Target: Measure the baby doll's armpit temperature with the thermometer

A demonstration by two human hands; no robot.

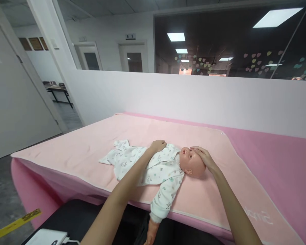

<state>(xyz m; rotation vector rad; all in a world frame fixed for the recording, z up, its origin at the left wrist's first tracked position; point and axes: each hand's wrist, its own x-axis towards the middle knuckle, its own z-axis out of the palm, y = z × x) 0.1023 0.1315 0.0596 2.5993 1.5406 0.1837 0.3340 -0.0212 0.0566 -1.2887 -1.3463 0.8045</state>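
A baby doll (195,166) lies on its back on a pale pink blanket (91,143), its head to the right. It wears a white romper (153,170) with small printed figures. My left hand (158,145) rests on the doll's belly with its fingers laid over the cloth. On the forehead, my right hand (204,156) lies with fingers stretched out, touching the skin. The doll's near arm (153,229) hangs over the front edge of the table, its hand partly cut off by the frame. The doll's far arm is hidden.
A darker pink cover (280,160) lies beneath the blanket. Behind stands a white wall (193,98) with windows above. At lower left are a white device (47,237) with a cable and a yellow floor strip (15,224). A door (17,88) stands at left.
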